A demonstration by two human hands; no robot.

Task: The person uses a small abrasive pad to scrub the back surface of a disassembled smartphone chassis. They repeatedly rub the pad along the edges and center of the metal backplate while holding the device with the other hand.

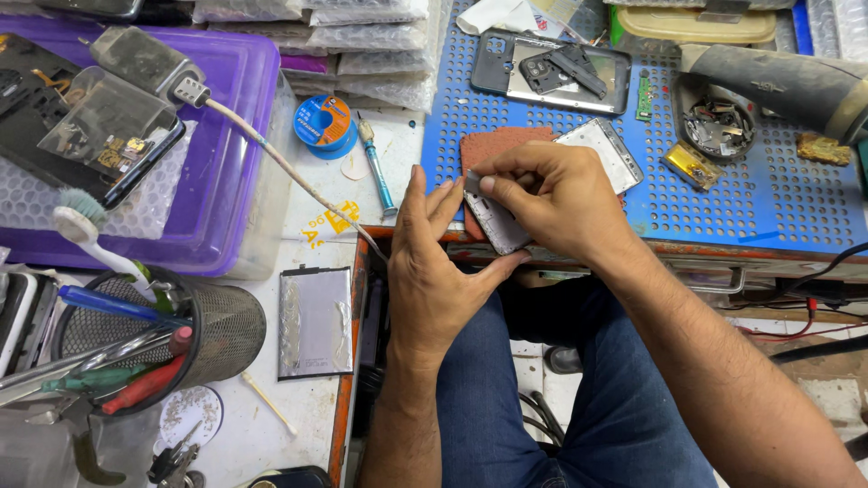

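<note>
Silver-grey metal showed where you held the phone frame (506, 217) at the near edge of the blue perforated mat (768, 194), partly over a reddish pad (493, 146). Your left hand (434, 271) cradled it from below, fingers closed against its edge to steady it. Your right hand (542, 194) pinched thumb and forefinger on the frame's upper corner, seemingly to work one small spot.

A phone repair workbench.
Opened phone shells (551, 72), a loose battery (315, 322) and small circuit parts (719, 125) lie about a blue perforated mat (768, 194). A mesh cup (226, 330) holds screwdrivers and a brush, beside a solder reel (323, 124), a heat gun (782, 86) and a purple tray (231, 108) of stripped phones.
</note>
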